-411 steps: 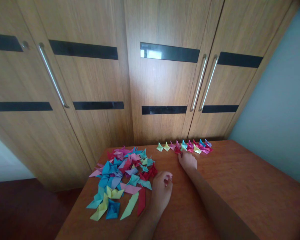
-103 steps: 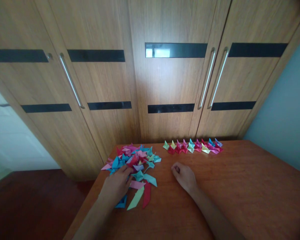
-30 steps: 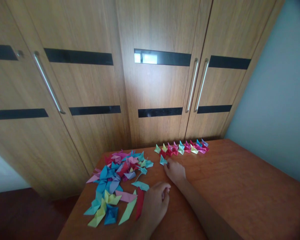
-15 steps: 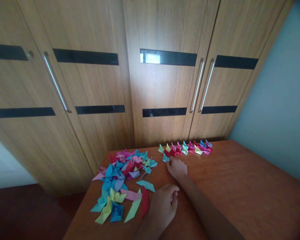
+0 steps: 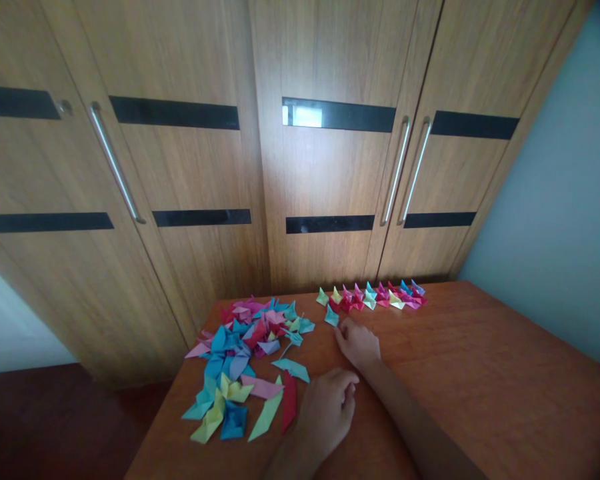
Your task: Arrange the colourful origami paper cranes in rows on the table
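Note:
On the table, a light-blue folded paper piece (image 5: 331, 316) stands upright at the front left of a group of small folded pieces. My right hand (image 5: 359, 343) is just in front of it, its thumb and forefinger slightly apart with nothing between them. Nearer to me, my left hand (image 5: 327, 407) rests on the table with its fingers curled in; I see nothing held there. Beside it on the left lie flat folded strips: a red one (image 5: 289, 401), a pale green one (image 5: 267, 415), a pink one (image 5: 261, 387) and a light-blue one (image 5: 291, 369).
A heap of colourful folded paper (image 5: 233, 343) covers the left part of the brown table (image 5: 480, 373). Along the back edge stand rows of small folded pieces (image 5: 383, 295). Behind the table rises a wooden wardrobe (image 5: 325, 180) with metal handles; a pale wall (image 5: 555, 213) is on the right.
My right hand has let go of the light-blue folded piece and drawn back slightly toward me. The piece stays standing. My left hand has hardly moved.

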A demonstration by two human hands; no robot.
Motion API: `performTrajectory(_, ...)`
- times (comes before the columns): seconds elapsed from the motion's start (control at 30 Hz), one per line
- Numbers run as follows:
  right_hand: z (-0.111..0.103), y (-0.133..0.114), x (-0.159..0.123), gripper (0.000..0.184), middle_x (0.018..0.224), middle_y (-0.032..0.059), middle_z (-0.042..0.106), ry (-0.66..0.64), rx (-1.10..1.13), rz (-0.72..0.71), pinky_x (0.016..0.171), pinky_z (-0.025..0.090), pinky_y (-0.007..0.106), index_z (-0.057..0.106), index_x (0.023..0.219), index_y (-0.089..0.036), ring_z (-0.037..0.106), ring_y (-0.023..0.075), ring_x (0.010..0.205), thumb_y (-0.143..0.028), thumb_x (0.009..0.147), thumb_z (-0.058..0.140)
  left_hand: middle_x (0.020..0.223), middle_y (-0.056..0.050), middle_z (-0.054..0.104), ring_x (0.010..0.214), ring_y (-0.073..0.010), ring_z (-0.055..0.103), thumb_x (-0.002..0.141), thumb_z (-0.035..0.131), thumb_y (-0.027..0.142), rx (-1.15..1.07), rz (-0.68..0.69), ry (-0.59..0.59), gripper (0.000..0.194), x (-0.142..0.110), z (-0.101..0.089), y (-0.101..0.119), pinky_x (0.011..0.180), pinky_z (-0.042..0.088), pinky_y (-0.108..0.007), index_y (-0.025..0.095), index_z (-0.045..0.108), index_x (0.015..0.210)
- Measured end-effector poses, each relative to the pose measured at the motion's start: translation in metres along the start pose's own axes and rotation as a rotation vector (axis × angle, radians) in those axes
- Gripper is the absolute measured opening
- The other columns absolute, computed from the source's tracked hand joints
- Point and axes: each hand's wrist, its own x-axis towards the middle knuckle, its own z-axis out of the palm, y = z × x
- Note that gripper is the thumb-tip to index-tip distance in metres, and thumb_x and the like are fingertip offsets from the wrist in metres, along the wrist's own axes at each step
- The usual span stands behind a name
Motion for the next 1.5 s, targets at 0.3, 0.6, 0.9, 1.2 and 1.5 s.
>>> performTrajectory(0.3, -0.001, 0.023, -0.025, 0.024, 0.077, 0.0016, 0.067, -0.044, 0.003, -0.039, 0.056, 0.032, 0.024, 0.059, 0.080, -0.023, 0.063, 0.0167, 0.074, -0.037, 0.089, 0.042, 0.090, -0.003, 0.065, 0.078, -0.0165, 0.060, 0.083, 0.040, 0.012, 0.107, -0.032, 0.016, 0.030, 0.001, -0.020, 0.007, 0.069, 0.044, -0.025, 0.023, 0.064, 0.097)
performTrajectory(0.6, -0.001, 0.030, -0.025, 0.022, 0.074, -0.0007, 0.066, -0.059, 0.070, -0.108, 0.057, 0.029, 0.023, 0.057, 0.076, -0.023, 0.061, 0.0146, 0.071, -0.036, 0.088, 0.044, 0.111, -0.005, 0.062, 0.099, -0.0175, 0.060, 0.086, 0.042, 0.021, 0.253, -0.093, 0.293, 0.027, -0.038, -0.085, -0.016, 0.087, 0.048, -0.029, 0.024, 0.061, 0.105)
performTrajectory(0.9, -0.004, 0.032, -0.023, 0.023, 0.076, 0.0006, 0.066, -0.093, 0.073, -0.132, 0.057, 0.030, 0.024, 0.058, 0.076, -0.022, 0.062, 0.0159, 0.074, -0.036, 0.088, 0.044, 0.109, -0.004, 0.063, 0.093, -0.0197, 0.062, 0.085, 0.044, 0.040, 0.604, -0.377, 0.395, 0.030, -0.129, -0.141, -0.055, 0.079, 0.052, -0.027, 0.026, 0.064, 0.102)
performTrajectory(1.2, -0.005, 0.033, -0.023, 0.022, 0.076, 0.0013, 0.066, -0.085, 0.084, -0.160, 0.057, 0.030, 0.024, 0.058, 0.076, -0.023, 0.061, 0.0165, 0.074, -0.035, 0.088, 0.043, 0.109, -0.001, 0.065, 0.097, -0.0213, 0.064, 0.084, 0.042, 0.039, 0.592, -0.608, 0.289, 0.030, -0.149, -0.139, -0.066, 0.083, 0.051, -0.032, 0.028, 0.065, 0.101)
performTrajectory(1.5, -0.007, 0.032, -0.025, 0.022, 0.077, 0.0022, 0.067, -0.088, 0.083, -0.162, 0.060, 0.032, 0.023, 0.059, 0.077, -0.023, 0.061, 0.0162, 0.076, -0.034, 0.087, 0.044, 0.103, 0.002, 0.070, 0.090, -0.0207, 0.067, 0.083, 0.043, 0.038, 0.518, -0.685, 0.321, 0.029, -0.150, -0.138, -0.069, 0.077, 0.052, -0.028, 0.028, 0.064, 0.100)
